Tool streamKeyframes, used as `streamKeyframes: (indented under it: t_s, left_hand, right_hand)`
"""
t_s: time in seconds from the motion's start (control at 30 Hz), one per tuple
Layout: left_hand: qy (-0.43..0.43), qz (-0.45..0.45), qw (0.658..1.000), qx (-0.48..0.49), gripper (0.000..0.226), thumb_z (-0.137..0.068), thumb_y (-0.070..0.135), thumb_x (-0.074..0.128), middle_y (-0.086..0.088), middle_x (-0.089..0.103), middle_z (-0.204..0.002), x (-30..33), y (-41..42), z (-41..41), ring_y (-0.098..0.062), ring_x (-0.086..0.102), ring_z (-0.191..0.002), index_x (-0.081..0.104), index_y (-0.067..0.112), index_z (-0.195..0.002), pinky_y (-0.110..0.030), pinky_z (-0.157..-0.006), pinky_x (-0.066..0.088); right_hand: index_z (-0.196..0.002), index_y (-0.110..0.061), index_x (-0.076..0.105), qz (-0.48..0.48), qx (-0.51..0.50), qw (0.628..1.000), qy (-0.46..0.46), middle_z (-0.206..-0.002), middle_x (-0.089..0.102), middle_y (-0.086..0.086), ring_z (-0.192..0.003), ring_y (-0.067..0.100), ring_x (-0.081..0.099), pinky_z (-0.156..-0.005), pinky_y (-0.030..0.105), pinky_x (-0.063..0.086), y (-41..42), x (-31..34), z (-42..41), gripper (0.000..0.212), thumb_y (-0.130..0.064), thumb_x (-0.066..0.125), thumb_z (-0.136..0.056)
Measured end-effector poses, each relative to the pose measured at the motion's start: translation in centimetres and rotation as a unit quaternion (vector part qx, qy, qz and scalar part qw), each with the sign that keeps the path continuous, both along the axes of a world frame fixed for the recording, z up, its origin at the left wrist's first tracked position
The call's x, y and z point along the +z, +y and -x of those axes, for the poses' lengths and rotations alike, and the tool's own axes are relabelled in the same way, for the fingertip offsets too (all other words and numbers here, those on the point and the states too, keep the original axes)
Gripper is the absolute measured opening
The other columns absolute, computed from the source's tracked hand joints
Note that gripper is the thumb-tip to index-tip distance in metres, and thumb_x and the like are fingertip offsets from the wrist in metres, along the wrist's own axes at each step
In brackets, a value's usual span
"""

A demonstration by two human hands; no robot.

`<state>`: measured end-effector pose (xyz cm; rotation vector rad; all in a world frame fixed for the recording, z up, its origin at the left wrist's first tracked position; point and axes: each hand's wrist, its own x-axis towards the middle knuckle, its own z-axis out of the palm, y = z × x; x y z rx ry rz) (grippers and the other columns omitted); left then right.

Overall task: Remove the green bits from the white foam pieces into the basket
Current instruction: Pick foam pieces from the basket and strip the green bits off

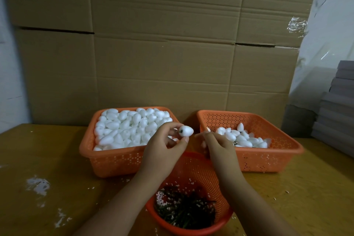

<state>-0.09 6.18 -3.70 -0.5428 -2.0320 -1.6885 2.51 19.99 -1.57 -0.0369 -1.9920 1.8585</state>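
My left hand (162,147) pinches a white foam piece (186,131) with a short dark green stem sticking out of its left end, held above the gap between the two rectangular baskets. Just to its right, my right hand (218,144) has its fingers curled, the fingertips close to the foam piece. Something white, seemingly another foam piece (203,144), shows under those fingers. Below both hands stands a round orange basket (195,170) holding a pile of green bits (183,210) and foam crumbs.
An orange rectangular basket (115,161) at the left is heaped with white foam pieces. A second one (268,161) at the right holds fewer pieces, some with stems. Cardboard sheets stand behind. Grey boards are stacked at the far right. Foam crumbs dot the wooden table (57,159).
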Motion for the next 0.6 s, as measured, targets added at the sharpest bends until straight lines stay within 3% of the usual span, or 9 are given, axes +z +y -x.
streamKeyframes:
  t_s: [0.1,0.17,0.27,0.37,0.43,0.5,0.6]
  left_hand:
    - [-0.009,-0.002,1.0,-0.012,0.029,-0.086,0.02,0.072,0.016,0.07,-0.095,0.0,0.1,0.0,-0.01,0.067,-0.071,0.061,0.045,-0.096,-0.033,-0.073,0.056]
    - [-0.006,0.002,1.0,-0.008,0.029,-0.086,0.021,0.072,0.017,0.07,-0.097,0.0,0.2,0.1,-0.006,0.066,-0.071,0.061,0.044,-0.097,-0.027,-0.07,0.054]
    - [0.002,0.016,1.0,0.002,0.027,-0.086,0.027,0.072,0.025,0.068,-0.096,0.0,0.2,0.0,0.002,0.065,-0.077,0.059,0.048,-0.097,-0.013,-0.069,0.048]
    - [0.004,0.033,0.999,-0.003,0.013,-0.088,0.034,0.069,0.019,0.069,-0.093,-0.1,0.1,0.1,0.0,0.064,-0.077,0.063,0.043,-0.096,-0.02,-0.07,0.05]
    - [0.007,0.039,0.999,-0.017,0.015,-0.088,0.028,0.07,0.015,0.068,-0.095,0.0,0.1,0.1,-0.001,0.063,-0.078,0.065,0.04,-0.094,-0.022,-0.072,0.049]
    - [0.005,0.029,0.999,-0.02,0.023,-0.087,0.021,0.071,0.02,0.067,-0.093,0.1,0.0,0.1,0.003,0.06,-0.074,0.065,0.042,-0.093,-0.015,-0.07,0.046]
    - [-0.009,-0.002,1.0,-0.012,0.023,-0.086,0.022,0.073,0.026,0.063,-0.081,0.1,-0.2,0.1,0.004,0.054,-0.06,0.066,0.043,-0.091,-0.009,-0.059,0.041]
  right_hand:
    - [-0.067,-0.028,0.074,0.005,0.023,1.0,0.013,-0.063,0.055,-0.007,-0.056,0.0,0.049,-0.054,0.016,0.041,-0.3,0.2,-0.3,0.037,-0.023,0.052,-0.096]
    - [-0.072,-0.026,0.076,0.019,0.039,0.998,0.038,-0.064,0.055,-0.006,-0.058,0.002,0.049,-0.052,0.015,0.04,-0.3,0.4,-0.5,0.036,-0.019,0.05,-0.097]
    - [-0.084,-0.023,0.078,0.012,0.057,0.996,0.072,-0.07,0.056,-0.004,-0.065,0.006,0.051,-0.059,0.021,0.043,-0.3,0.4,-0.7,0.034,-0.016,0.046,-0.097]
    - [-0.09,-0.025,0.078,-0.043,0.087,0.989,0.113,-0.081,0.069,-0.012,-0.081,0.004,0.062,-0.071,0.017,0.048,-0.7,0.4,-1.0,0.033,-0.014,0.048,-0.098]
    - [-0.091,-0.026,0.079,-0.096,0.096,0.982,0.133,-0.089,0.072,-0.003,-0.089,0.008,0.063,-0.077,0.015,0.047,-1.0,0.2,-1.1,0.029,-0.014,0.053,-0.097]
    - [-0.09,-0.028,0.078,-0.135,0.09,0.976,0.143,-0.088,0.07,0.004,-0.085,0.009,0.062,-0.075,0.015,0.046,-1.2,0.0,-1.1,0.026,-0.016,0.056,-0.096]
    - [-0.089,-0.021,0.076,-0.086,0.064,0.985,0.138,-0.078,0.069,-0.01,-0.072,0.001,0.059,-0.064,0.013,0.045,-0.9,0.0,-0.9,0.024,-0.015,0.054,-0.097]
